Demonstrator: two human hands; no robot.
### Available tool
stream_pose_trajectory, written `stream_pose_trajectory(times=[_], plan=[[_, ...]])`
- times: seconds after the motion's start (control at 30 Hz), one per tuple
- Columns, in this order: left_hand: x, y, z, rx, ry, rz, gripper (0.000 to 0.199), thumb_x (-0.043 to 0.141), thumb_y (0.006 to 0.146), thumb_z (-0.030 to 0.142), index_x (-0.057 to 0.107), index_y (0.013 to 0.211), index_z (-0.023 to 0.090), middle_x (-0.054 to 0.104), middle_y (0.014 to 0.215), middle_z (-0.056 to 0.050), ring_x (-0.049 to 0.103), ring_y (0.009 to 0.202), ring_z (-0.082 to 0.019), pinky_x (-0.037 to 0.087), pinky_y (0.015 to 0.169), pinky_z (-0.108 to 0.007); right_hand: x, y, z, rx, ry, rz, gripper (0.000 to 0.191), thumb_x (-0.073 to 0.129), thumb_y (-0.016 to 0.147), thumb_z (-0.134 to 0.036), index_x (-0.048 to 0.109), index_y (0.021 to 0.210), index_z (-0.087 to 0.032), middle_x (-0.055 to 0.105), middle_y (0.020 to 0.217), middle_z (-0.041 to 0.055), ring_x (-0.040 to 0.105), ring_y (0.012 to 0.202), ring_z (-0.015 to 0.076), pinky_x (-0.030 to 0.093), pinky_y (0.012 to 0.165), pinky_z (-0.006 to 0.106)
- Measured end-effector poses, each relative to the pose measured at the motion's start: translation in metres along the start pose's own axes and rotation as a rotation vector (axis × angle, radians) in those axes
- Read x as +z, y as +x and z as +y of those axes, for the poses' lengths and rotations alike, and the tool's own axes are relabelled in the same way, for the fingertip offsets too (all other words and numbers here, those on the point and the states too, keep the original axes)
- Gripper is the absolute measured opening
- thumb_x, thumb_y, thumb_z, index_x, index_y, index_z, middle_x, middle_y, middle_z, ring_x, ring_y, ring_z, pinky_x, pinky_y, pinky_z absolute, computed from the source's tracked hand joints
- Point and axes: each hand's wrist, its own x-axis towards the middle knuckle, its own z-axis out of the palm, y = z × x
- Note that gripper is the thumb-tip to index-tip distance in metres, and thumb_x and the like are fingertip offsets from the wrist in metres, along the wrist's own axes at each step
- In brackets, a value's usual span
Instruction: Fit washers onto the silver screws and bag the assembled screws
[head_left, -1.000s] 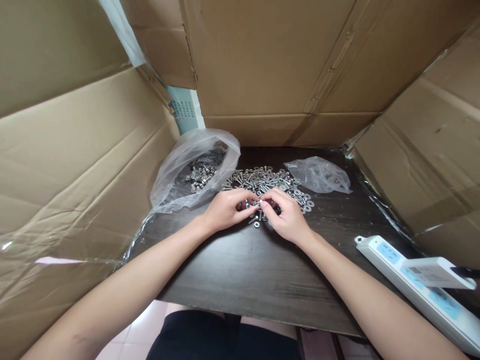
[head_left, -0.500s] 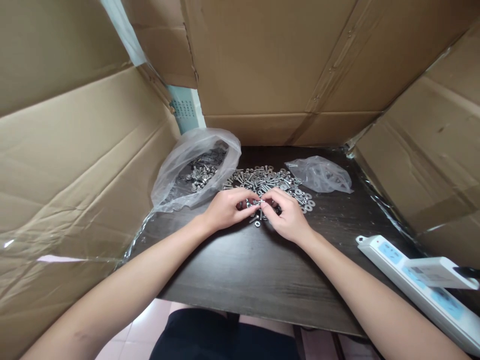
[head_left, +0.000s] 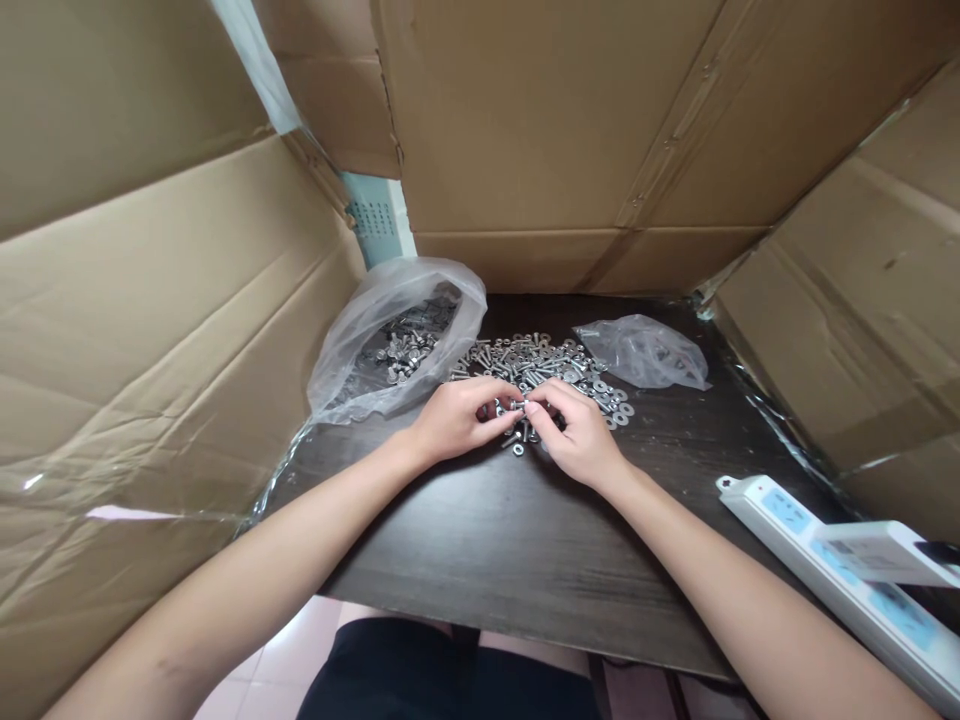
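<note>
- Left hand (head_left: 471, 418): thumb and forefinger are clamped on the left end of a small bolt (head_left: 517, 406); the remaining fingers are curled and partly hidden.
- Right hand (head_left: 574, 428): thumb and forefinger are closed on the bolt's right end, so that the two sets of fingertips are brought nearly together.
- Bolt position: the piece is held roughly level between the hands, in front of the hardware pile; finer details are too small to be told.
- Hardware pile (head_left: 538, 368): bolts, nuts and flat washers are heaped together, the near part being partly covered by the hands. A loose nut (head_left: 518, 450) is seen at the near edge.
- Large plastic bag (head_left: 352, 345): more metal fasteners (head_left: 409, 355) are contained in it, its mouth opened toward the pile.
- Small plastic bag (head_left: 643, 352): it is laid crumpled at the pile's far right.
- Dark table (head_left: 480, 540): the work surface is enclosed by cardboard walls (head_left: 570, 120).
- White power strip (head_left: 862, 598): it is placed at right, with a white adapter (head_left: 874, 552) plugged in.
</note>
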Motion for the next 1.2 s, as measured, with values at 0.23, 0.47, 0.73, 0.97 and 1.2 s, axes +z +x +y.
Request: stream_pose_trajectory(times=[0.23,0.47,0.73,0.97,1.2], plan=[[-0.0002,0.0,0.0,-0.007,-0.009,-0.006,0.015,0.066,0.096,0.029,0.071,0.103,0.017,0.073,0.087,-0.003,0.063,0.067,-0.011,0.051,0.065,-0.022,-0.0001,-0.0001,0.0005,0.001,0.005,-0.003,0.019,0.052,0.102,-0.027,0.06,0.086,-0.021,0.06,0.08,0.0038,0.058,0.076,0.0198,0.046,0.07,0.035],[0.0,-0.0004,-0.0001,0.001,-0.015,-0.006,0.017,0.066,0.096,0.03,0.072,0.103,0.016,0.073,0.088,-0.003,0.063,0.066,-0.01,0.051,0.065,-0.022,-0.0005,-0.0012,0.001,-0.003,0.001,0.015,0.009,0.056,0.097,-0.023,0.06,0.09,-0.021,0.061,0.084,0.0039,0.058,0.076,0.0199,0.047,0.069,0.034],[-0.0008,-0.0001,0.0,-0.019,-0.01,-0.012,0.016,0.064,0.096,0.029,0.07,0.104,0.017,0.073,0.089,-0.003,0.063,0.066,-0.011,0.052,0.065,-0.022,0.0001,-0.0002,0.0001,0.002,-0.004,0.004,0.016,0.053,0.101,-0.026,0.061,0.087,-0.021,0.06,0.081,0.0039,0.058,0.076,0.0198,0.047,0.069,0.035],[0.0,-0.0004,-0.0005,-0.011,-0.015,-0.008,0.018,0.064,0.097,0.031,0.071,0.105,0.017,0.074,0.09,-0.004,0.063,0.067,-0.011,0.052,0.065,-0.023,0.0004,-0.0009,0.0006,0.002,-0.001,0.012,0.012,0.056,0.099,-0.025,0.061,0.089,-0.021,0.061,0.084,0.0043,0.059,0.077,0.0201,0.047,0.069,0.035],[-0.0003,-0.0006,0.0,0.001,-0.007,-0.005,0.018,0.066,0.097,0.031,0.072,0.105,0.017,0.074,0.089,-0.003,0.063,0.066,-0.01,0.05,0.064,-0.022,0.0001,-0.0009,0.0001,-0.006,-0.003,0.003,0.011,0.056,0.098,-0.023,0.061,0.089,-0.021,0.061,0.083,0.0038,0.059,0.076,0.02,0.047,0.068,0.034]])
